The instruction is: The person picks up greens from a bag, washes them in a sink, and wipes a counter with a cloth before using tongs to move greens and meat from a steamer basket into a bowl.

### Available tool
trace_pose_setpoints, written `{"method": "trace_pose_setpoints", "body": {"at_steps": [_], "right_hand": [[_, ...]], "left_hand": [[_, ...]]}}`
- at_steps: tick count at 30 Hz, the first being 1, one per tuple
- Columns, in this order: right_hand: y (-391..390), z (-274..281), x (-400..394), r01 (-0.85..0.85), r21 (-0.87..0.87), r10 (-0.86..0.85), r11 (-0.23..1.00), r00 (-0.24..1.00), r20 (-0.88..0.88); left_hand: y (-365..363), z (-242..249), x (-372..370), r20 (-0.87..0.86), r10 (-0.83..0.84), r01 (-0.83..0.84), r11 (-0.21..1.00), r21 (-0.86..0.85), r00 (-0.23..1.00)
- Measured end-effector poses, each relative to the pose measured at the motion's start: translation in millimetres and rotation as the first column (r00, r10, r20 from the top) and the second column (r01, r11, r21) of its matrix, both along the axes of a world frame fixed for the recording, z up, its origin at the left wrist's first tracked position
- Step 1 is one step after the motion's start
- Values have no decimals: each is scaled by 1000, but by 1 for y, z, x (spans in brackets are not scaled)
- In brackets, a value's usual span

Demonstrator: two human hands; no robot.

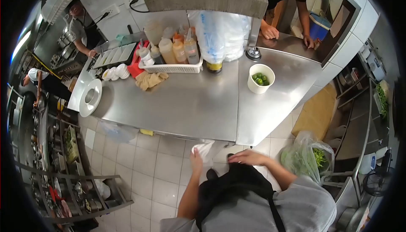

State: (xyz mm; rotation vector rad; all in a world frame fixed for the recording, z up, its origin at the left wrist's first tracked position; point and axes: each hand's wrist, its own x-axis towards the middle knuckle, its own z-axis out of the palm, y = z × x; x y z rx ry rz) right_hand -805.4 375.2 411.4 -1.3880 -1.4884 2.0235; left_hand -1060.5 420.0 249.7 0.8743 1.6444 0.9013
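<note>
In front of the counter edge, my left hand point(196, 161) is closed around a crumpled white cloth point(204, 149), which hangs just below the steel counter point(182, 105). My right hand point(246, 158) is over the dark apron point(237, 185), its fingers stretched out and slightly blurred, with nothing visible in them. On the counter's right part stands a white paper tub point(261, 89) with several small green limes point(260, 78) inside. A service bell point(253, 53) sits just behind it.
A white basket point(177, 68) of squeeze bottles, a tan cloth point(150, 80) and a white plate point(92, 101) lie on the counter. A person point(270, 30) leans at the hatch. Bagged greens point(311, 156) are at right, a metal rack point(84, 194) at left.
</note>
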Motion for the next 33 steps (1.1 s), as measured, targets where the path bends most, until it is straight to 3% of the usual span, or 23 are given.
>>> {"method": "trace_pose_setpoints", "body": {"at_steps": [1, 2, 3, 4, 5, 7, 8, 9, 10, 11, 14, 18, 20, 23, 27, 29, 31, 33], "right_hand": [[8, 28, 36, 74, -42, -72, 996, 996, 44], [25, 50, 74, 60, 130, -69, 990, 996, 65], [46, 68, 105, 155, 303, -222, 940, 955, 199], [70, 88, 128, 381, 478, -537, 791, 807, 246], [111, 81, 161, 341, 729, -668, 594, 713, 212], [196, 106, 185, 91, 879, -781, 468, 509, 363], [239, 89, 198, 83, 957, -810, 278, 556, 187], [290, 64, 219, 83, 962, -787, 260, 596, 161], [326, 57, 225, -3, 987, -779, 158, 614, 127], [350, 52, 234, -108, 978, -797, 177, 568, 207], [365, 53, 248, 41, 959, -819, 280, 531, 217], [328, 44, 285, 66, 854, -788, 516, 427, 443], [314, 39, 298, 116, 833, -818, 541, 304, 489], [302, 32, 316, 114, 800, -792, 588, 278, 543], [305, 35, 313, 43, 800, -732, 599, 434, 525], [319, 32, 298, -79, 870, -666, 487, 611, 428], [328, 47, 263, 23, 838, -640, 544, 657, 398], [341, 38, 244, 71, 853, -680, 517, 639, 359]], "left_hand": [[1, 20, -23, -235, -319, 337, 941, 40, 918], [-3, 51, -32, -333, -376, 407, 913, 25, 865], [-5, 71, -40, -427, -427, 471, 882, -2, 797], [4, 67, -55, -475, -367, 464, 880, 101, 800], [15, 61, -63, -510, -300, 454, 866, 208, 806], [46, 132, -42, -431, -154, 296, 912, 284, 889], [51, 161, -30, -423, -144, 284, 914, 290, 895], [58, 187, -17, -630, -263, 372, 927, 45, 731], [67, 203, -6, -762, -402, 382, 898, -219, 507], [75, 212, 2, -768, -389, 370, 904, -213, 509], [84, 222, 8, -772, -460, 249, 888, -387, 438], [69, 208, 9, -729, -266, 79, 956, -281, 631], [47, 194, 4, -686, -212, 35, 964, -263, 696], [11, 146, -4, -608, -168, -53, 943, -329, 776], [-14, 123, 0, -592, -214, -88, 894, -440, 777], [-18, 122, 2, -591, -248, -45, 899, -436, 767], [-16, 125, 2, -561, -231, -42, 901, -431, 795], [-15, 133, 3, -562, -165, -71, 925, -374, 811]]}}
